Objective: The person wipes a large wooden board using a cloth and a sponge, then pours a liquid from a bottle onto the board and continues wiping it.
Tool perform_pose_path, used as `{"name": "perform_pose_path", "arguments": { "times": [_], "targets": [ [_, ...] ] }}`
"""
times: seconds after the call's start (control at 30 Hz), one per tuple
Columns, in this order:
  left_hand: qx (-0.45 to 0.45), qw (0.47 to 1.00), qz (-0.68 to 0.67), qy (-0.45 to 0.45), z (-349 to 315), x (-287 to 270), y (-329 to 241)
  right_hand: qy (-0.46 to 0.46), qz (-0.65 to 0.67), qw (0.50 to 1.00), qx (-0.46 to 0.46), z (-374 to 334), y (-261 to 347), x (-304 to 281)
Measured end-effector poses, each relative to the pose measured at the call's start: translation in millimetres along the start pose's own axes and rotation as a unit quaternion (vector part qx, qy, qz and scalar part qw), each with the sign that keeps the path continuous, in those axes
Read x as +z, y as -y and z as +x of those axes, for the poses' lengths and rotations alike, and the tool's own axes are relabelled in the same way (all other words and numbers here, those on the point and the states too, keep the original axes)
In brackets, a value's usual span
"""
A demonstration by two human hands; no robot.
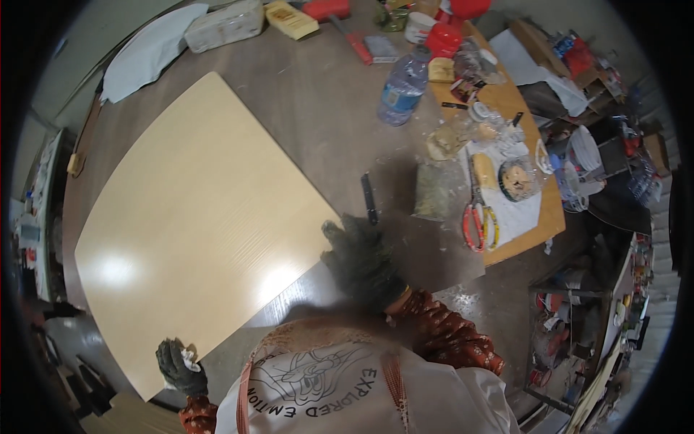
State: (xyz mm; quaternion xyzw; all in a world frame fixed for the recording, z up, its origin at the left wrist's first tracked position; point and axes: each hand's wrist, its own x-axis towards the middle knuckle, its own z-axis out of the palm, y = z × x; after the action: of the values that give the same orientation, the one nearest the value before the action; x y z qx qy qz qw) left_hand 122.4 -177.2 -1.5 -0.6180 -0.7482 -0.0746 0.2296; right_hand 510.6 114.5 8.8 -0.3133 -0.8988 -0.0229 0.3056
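Note:
A large pale wooden panel (pixel 195 195) with a glossy face and a curved far-left edge lies across the table and past its near edge. My left hand (pixel 181 367), in a dark glove, rests on the panel's near edge close to its lower corner. Crumpled white material, perhaps cloth or tissue, shows between its thumb and palm. At the panel's right corner is my right hand (pixel 363 262), also in a dark glove. Its fingers are spread, and those nearest the panel touch the edge. A black-handled utility knife (pixel 369 198) lies just beyond it.
On the brown table (pixel 311 94) stand a water bottle (pixel 404 87) and a clear bag (pixel 431 192). Scissors (pixel 477 217) lie on an orange board (pixel 543 224) among jars. Along the far edge are a red-headed mallet (pixel 347 36), a wrapped block (pixel 225 26) and white sheeting (pixel 152 54).

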Motion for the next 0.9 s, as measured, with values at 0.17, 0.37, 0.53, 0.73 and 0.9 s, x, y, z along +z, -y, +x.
{"name": "perform_pose_path", "arguments": {
  "times": [0.17, 0.37, 0.53, 0.73, 0.9],
  "targets": [
    [0.006, 0.999, -0.008, -0.033, -9, 12, 10, 0.065, -0.012, 0.994, 0.086, -14, -36, -44],
    [-0.09, 0.983, -0.008, 0.16, 21, -24, -19, 0.072, -0.098, 0.98, 0.158, -30, -110, -122],
    [-0.009, 0.98, -0.081, 0.181, 77, -33, -60, -0.01, -0.036, 0.949, 0.312, -20, -154, -171],
    [0.079, 0.978, -0.102, 0.166, 120, -18, -122, 0.057, -0.276, 0.94, 0.194, 7, -297, -219],
    [0.146, 0.965, -0.133, 0.173, 135, -16, -127, 0.332, -0.325, 0.832, 0.304, 18, -395, -208]
  ]
}}
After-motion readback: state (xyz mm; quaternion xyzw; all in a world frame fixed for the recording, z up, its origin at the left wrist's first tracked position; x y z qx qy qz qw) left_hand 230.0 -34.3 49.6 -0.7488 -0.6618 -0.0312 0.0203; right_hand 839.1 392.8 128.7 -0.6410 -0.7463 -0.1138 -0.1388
